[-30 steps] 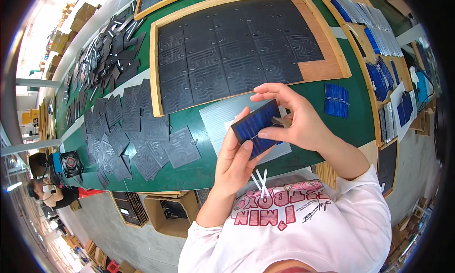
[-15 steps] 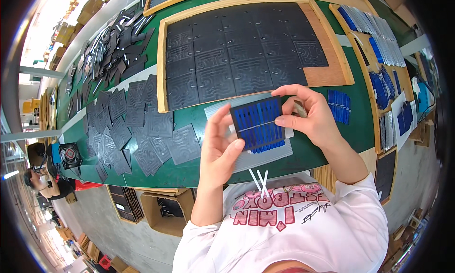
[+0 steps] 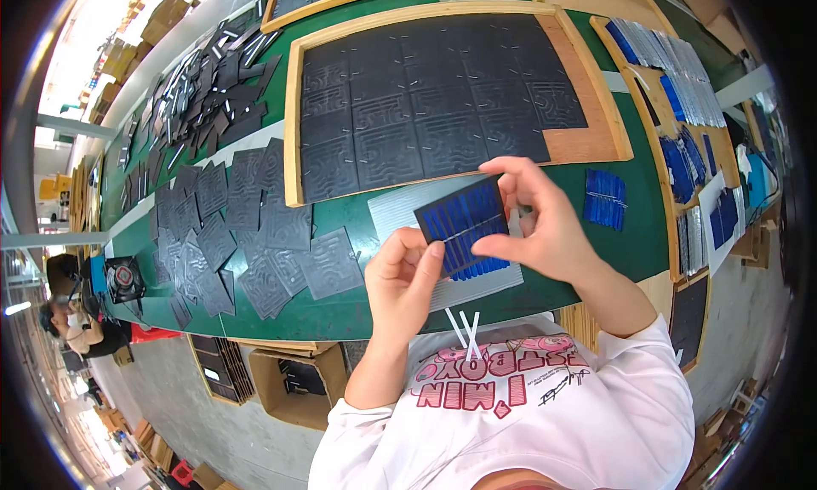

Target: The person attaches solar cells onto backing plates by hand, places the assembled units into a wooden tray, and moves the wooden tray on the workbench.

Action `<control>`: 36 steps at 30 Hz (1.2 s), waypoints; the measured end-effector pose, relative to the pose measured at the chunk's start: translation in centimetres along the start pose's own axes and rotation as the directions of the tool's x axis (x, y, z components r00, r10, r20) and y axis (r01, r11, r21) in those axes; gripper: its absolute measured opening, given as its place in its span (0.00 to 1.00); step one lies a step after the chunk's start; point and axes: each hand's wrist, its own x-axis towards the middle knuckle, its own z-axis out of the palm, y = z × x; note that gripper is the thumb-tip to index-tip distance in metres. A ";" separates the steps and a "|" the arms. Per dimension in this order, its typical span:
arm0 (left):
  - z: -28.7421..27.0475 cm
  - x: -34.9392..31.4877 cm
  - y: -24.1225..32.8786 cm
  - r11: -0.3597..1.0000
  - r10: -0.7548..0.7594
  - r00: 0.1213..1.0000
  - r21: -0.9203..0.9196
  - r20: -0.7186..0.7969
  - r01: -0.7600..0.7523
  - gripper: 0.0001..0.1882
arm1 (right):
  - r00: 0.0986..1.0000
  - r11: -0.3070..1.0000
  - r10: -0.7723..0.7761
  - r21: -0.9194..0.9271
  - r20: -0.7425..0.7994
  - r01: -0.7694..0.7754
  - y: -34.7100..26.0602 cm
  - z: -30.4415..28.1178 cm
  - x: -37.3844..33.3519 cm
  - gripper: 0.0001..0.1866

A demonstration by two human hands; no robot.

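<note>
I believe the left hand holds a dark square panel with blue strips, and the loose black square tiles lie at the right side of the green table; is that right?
Not quite: the head view shows the loose black square tiles at the left side of the green table. The left hand does hold the dark square panel with blue strips.

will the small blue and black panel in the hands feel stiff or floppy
The panel is probably stiff: its edges look straight, without sagging. It is likely light, since the left hand grips it only near one edge, with thumb and fingers.
</note>
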 end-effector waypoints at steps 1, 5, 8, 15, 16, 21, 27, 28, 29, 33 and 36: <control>0.3 -0.2 -0.1 0.998 0.022 1.000 0.054 0.012 -0.022 0.03 | 0.996 0.987 -0.084 -0.139 -0.006 0.082 0.3 0.5 0.0 0.38; 0.9 -0.5 0.4 1.000 -0.029 0.999 -0.001 0.018 0.029 0.03 | 0.999 0.997 0.031 0.067 0.007 -0.032 0.4 0.2 0.0 0.34; 0.0 -0.2 0.2 0.984 -0.073 0.996 -0.160 0.059 0.082 0.03 | 0.983 0.952 0.171 0.245 0.075 -0.184 -0.2 -1.4 0.0 0.33; -0.4 -0.2 0.5 0.779 -0.255 0.953 -0.549 0.164 0.303 0.06 | 0.952 0.738 -0.206 0.675 0.225 0.000 0.8 -1.5 -0.4 0.61; 0.0 -0.3 0.5 0.742 -0.284 0.940 -0.578 0.190 0.341 0.07 | 0.933 0.750 -0.276 0.659 0.232 0.058 2.2 -0.9 -0.6 0.67; 1.8 -1.2 -0.3 0.618 -0.290 0.876 -0.623 0.386 0.479 0.07 | 0.935 0.870 -0.294 0.461 0.199 0.175 2.2 -0.3 -1.9 0.60; 1.1 -3.1 -0.2 0.839 -0.132 0.895 -0.432 0.426 0.330 0.32 | 0.918 0.774 -0.387 -0.512 0.083 0.372 1.4 -9.6 0.4 0.49; 0.9 -3.4 -0.5 0.871 -0.114 0.885 -0.383 0.451 0.307 0.30 | 0.959 0.786 -0.277 -0.561 0.055 0.259 1.4 -11.1 0.7 0.48; 1.0 -3.7 -0.1 0.854 -0.101 0.851 -0.394 0.515 0.340 0.22 | 0.979 0.776 -0.196 -0.602 0.053 0.187 1.5 -12.5 1.3 0.49; 2.3 -4.7 -0.2 0.837 -0.108 0.759 -0.354 0.642 0.418 0.16 | 0.979 0.635 -0.181 -0.748 0.095 0.191 4.0 -15.7 3.1 0.50; 2.6 -4.9 -0.5 0.839 -0.181 0.694 -0.259 0.696 0.478 0.14 | 0.984 0.699 -0.131 -0.693 0.120 0.177 4.5 -15.9 3.8 0.51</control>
